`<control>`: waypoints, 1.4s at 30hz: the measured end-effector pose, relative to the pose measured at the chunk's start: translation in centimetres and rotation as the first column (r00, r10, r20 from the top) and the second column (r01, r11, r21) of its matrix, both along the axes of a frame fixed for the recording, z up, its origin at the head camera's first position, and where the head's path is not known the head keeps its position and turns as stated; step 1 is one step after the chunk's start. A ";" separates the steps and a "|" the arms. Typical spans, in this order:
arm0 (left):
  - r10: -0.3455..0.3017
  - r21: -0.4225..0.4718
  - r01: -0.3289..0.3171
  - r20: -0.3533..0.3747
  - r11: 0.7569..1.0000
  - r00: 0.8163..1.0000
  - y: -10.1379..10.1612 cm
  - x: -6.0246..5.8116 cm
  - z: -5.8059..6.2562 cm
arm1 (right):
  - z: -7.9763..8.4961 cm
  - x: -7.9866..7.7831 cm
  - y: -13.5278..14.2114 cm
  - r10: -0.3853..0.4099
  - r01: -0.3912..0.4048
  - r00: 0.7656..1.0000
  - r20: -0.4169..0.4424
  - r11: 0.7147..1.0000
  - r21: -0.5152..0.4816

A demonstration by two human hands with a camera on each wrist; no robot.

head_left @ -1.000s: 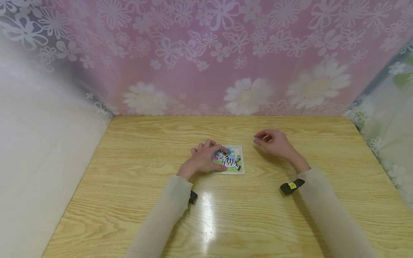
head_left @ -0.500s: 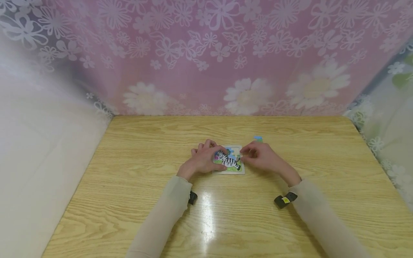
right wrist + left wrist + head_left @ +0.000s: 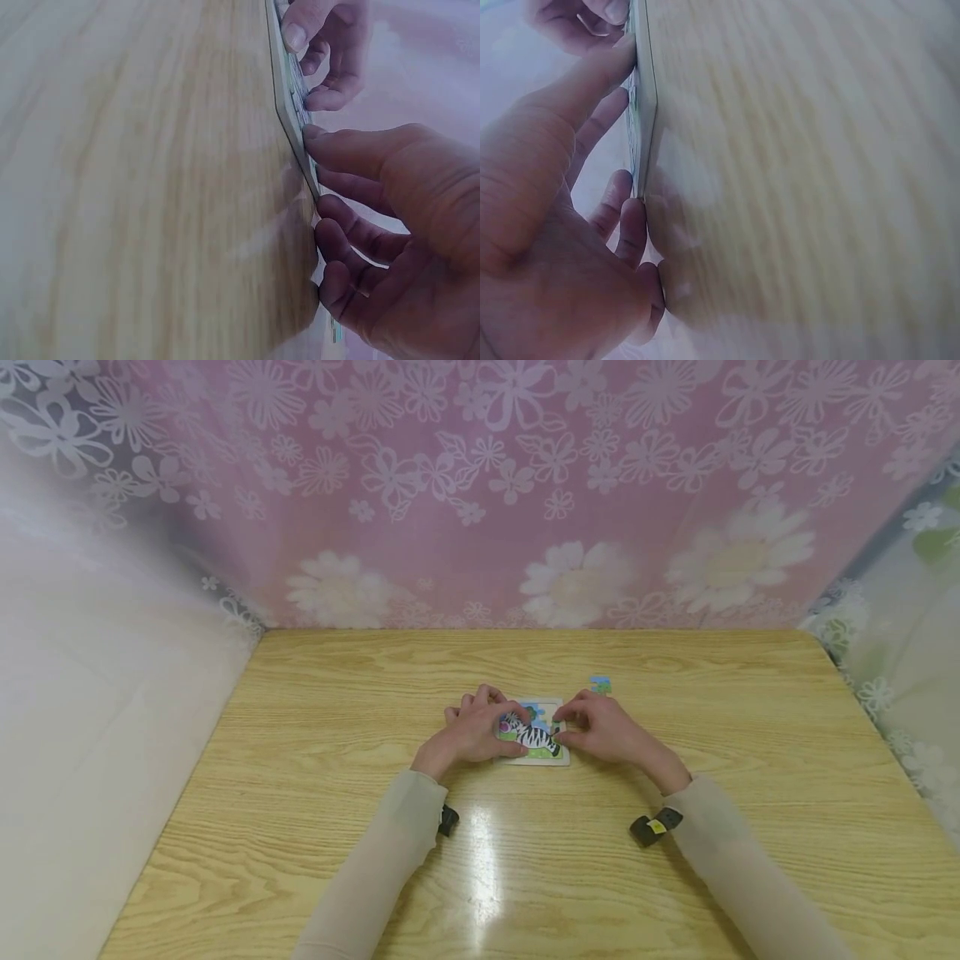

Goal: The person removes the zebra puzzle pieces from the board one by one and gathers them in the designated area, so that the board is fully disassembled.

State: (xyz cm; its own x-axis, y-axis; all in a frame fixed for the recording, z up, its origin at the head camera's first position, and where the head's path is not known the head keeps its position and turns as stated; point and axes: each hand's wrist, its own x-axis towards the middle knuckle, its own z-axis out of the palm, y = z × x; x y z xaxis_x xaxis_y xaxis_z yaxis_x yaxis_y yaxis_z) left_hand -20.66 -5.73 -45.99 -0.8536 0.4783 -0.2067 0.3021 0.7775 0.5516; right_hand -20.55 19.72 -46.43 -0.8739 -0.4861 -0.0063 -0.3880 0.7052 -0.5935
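Observation:
A small square zebra jigsaw puzzle (image 3: 534, 739) in a pale frame lies flat on the table. My left hand (image 3: 476, 727) rests on its left part, thumb and index fingertip on the picture. In the left wrist view the other fingers (image 3: 631, 229) touch the table beside the frame's edge. At the puzzle's right side my right hand (image 3: 603, 727) has its thumb and index tips about a puzzle piece (image 3: 556, 727) near the zebra's tail. The right wrist view shows that thumb (image 3: 330, 142) on the board; the index tip is partly hidden.
A loose blue and green puzzle piece (image 3: 601, 684) lies on the table (image 3: 337, 827) just beyond my right hand. A pink flowered curtain (image 3: 465, 527) hangs behind the table's back edge. Pale curtains stand at both sides.
My right hand has left the loose blue and green piece and moved left and nearer to the puzzle's right side. The loose piece stays on the table. My left hand has not moved.

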 end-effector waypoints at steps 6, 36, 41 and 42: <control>0.009 -0.004 -0.009 0.001 1.000 1.000 0.0 -0.1 -0.1 | -0.2 -0.4 -0.4 -0.019 0.019 0.999 0.029 1.000 0.000; 0.030 -0.014 -0.030 -0.004 0.999 1.000 0.2 0.1 -0.1 | -0.4 0.4 -1.1 -0.141 0.160 0.982 0.124 0.974 -0.163; 0.028 -0.021 -0.028 -0.001 0.999 1.000 0.3 0.0 0.0 | -0.4 0.3 -1.0 -0.172 0.196 0.973 0.154 0.967 -0.160; 0.027 -0.023 -0.027 0.000 0.999 1.000 0.3 0.0 0.0 | -0.4 0.2 -0.9 -0.178 0.205 0.971 0.162 0.965 -0.164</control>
State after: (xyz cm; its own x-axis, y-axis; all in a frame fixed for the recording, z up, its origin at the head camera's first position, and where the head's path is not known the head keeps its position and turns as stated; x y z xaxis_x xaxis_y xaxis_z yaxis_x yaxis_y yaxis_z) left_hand -20.62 -5.43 -45.98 -0.8661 0.4503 -0.2172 0.2810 0.7977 0.5335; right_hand -20.31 18.83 -46.86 -0.9468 -0.3146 -0.0678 -0.1570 0.6354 -0.7560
